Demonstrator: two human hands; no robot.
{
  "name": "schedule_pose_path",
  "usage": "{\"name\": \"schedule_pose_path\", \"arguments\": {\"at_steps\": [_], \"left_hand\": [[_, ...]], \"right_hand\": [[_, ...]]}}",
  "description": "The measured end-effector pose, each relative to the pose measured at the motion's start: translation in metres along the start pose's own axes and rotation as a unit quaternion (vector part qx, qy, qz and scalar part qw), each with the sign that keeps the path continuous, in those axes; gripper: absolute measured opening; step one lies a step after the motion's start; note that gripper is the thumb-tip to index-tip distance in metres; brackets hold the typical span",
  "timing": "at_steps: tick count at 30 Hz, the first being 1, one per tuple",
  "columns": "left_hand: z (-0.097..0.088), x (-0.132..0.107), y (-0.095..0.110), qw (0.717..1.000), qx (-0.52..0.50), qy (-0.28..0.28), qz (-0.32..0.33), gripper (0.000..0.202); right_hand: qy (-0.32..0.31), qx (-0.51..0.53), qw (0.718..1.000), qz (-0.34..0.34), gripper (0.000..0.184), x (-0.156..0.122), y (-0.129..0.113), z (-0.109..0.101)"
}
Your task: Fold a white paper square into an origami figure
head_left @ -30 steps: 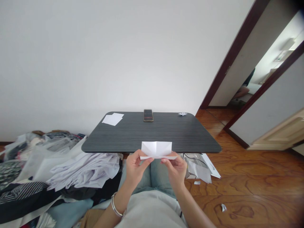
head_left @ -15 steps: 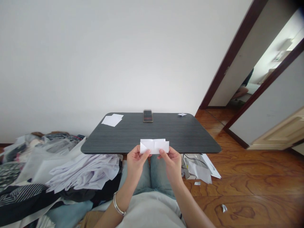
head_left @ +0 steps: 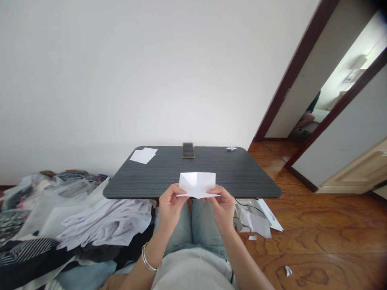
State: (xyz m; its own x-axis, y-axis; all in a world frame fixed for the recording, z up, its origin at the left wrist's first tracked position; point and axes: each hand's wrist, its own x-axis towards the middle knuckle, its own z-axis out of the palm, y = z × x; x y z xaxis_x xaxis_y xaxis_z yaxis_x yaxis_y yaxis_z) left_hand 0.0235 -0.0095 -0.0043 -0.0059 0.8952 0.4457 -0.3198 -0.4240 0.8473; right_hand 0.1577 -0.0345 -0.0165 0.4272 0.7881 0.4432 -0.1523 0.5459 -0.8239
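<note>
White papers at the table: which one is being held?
The creased sheet, held by left hand and right hand; the flat sheets and small folded piece lie untouched by the far corners of the table.

Is a small piece of plain white paper (head_left: 197,183), folded, with a sharp crease running straight down the middle and fainter lines slanting in toward the lower centre. Shows a wide, nearly rectangular upper panel facing the camera, bent slightly at the crease, above a narrow lower edge spread sideways into a point at either end. Sits held up level, over the near edge of the dark tabletop (head_left: 193,164), pinched low on one side by the left hand (head_left: 169,202) and on the other by the right hand (head_left: 223,204).
</note>
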Motion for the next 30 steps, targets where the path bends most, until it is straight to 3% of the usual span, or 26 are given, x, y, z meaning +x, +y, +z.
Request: {"name": "schedule_pose_path", "arguments": {"at_steps": [7,16,22,30], "left_hand": [[-0.006,0.003,-0.002,0.995,0.075,-0.067,0.024,0.009],[-0.013,0.008,-0.007,0.983,0.131,-0.086,0.092,0.003],[-0.015,0.007,-0.011,0.984,0.138,-0.083,0.081,0.007],[-0.020,0.012,-0.030,0.987,0.120,-0.086,0.067,0.010]], "right_hand": [[-0.008,-0.071,0.996,-0.050,0.005,0.002,0.003,-0.006],[-0.034,-0.078,0.994,-0.069,0.006,0.005,0.012,-0.011],[-0.033,-0.078,0.994,-0.064,0.004,0.005,0.016,-0.011],[-0.046,-0.073,0.994,-0.066,0.004,0.010,0.026,-0.014]]}}
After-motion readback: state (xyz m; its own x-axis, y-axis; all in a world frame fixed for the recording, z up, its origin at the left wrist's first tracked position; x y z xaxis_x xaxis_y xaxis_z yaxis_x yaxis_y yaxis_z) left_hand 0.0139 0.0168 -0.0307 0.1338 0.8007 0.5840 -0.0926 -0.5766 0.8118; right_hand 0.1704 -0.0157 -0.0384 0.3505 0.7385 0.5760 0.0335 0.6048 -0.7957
